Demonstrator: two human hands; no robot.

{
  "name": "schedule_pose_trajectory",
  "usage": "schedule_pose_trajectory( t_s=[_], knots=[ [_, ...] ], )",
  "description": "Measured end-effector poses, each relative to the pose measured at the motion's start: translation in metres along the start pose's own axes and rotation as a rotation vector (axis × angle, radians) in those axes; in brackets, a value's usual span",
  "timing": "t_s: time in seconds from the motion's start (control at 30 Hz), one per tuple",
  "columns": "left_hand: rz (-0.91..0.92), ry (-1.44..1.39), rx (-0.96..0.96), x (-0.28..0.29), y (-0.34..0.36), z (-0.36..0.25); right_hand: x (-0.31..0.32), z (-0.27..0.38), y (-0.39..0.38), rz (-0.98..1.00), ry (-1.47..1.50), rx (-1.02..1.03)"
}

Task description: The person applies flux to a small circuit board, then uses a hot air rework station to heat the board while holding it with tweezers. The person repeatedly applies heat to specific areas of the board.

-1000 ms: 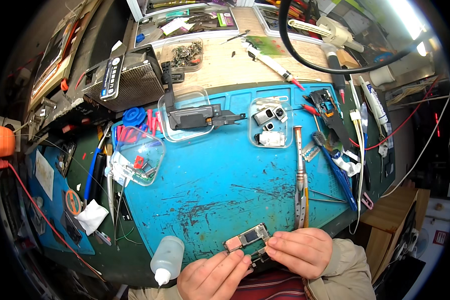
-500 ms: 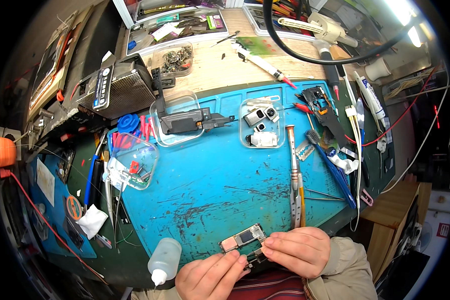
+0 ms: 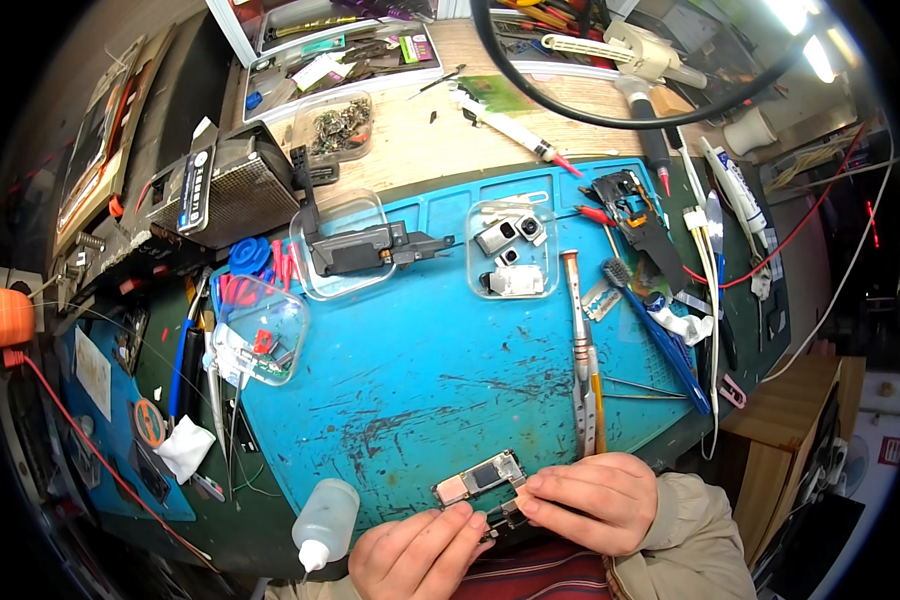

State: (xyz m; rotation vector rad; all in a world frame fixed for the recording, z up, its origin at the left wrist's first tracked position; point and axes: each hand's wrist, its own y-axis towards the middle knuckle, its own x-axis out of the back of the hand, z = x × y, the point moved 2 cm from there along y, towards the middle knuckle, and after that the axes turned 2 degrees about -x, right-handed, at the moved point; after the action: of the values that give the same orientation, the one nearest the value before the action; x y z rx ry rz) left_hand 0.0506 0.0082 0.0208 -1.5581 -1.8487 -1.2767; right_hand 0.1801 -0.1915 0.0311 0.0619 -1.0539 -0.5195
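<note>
While in two hands (image 3: 592, 505), one circuit board (image 3: 480, 477).

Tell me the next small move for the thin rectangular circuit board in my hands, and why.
Perhaps lower the thin rectangular circuit board onto the scuffed, flat blue mat: the bare left hand and bare right hand pinch it at its edges near the mat's front, so the mat would likely support it better.

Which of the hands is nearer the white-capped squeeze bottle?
Left. The left hand is just to the right of the squeeze bottle; the right hand is farther right, at the right end of the circuit board.
</note>
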Motion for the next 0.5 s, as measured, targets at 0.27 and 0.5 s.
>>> schedule_pose_trajectory(
  t_s=[0.27, 0.5],
  knots=[
    [0.050, 0.038, 0.013, 0.003, 0.004, -0.002, -0.002, -0.001, -0.001, -0.017, 0.008, 0.009],
    [-0.009, -0.041, 0.018, 0.009, 0.014, -0.002, -0.004, 0.000, -0.003, -0.045, 0.016, 0.000]
  ],
)
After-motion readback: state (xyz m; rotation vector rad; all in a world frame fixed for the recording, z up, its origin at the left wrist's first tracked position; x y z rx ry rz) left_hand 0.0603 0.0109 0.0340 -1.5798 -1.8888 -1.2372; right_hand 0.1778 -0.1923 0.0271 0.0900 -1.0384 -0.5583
